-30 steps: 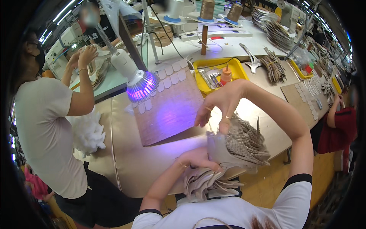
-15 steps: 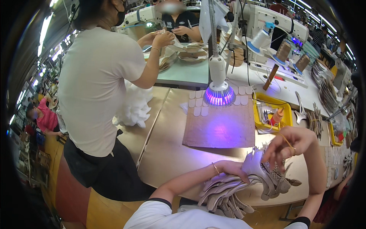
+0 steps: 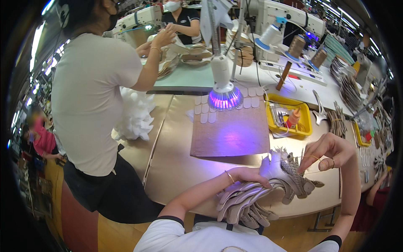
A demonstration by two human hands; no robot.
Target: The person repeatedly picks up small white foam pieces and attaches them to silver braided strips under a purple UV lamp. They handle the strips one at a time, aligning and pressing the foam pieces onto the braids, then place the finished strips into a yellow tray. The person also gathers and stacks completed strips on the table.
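My left hand is closed around a thick stack of pale beige shoe uppers, with the thumb on top. The stack lies over the table's near edge, its layered ends fanning out below the hand. Braided or woven parts show toward its right end. A thin yellowish rubber band is stretched between that end and the bent fingers of my right hand. Whether the band passes right round the stack is hidden.
A lamp casts violet light on a brown board bearing small pale oval pieces. A yellow tray of tools stands beside it. A co-worker stands close on the left by white fluffy material. Sewing machines stand behind.
My right hand has drawn away from the stack to the right, stretching the rubber band. My left hand keeps its hold. The whole view has shifted slightly.
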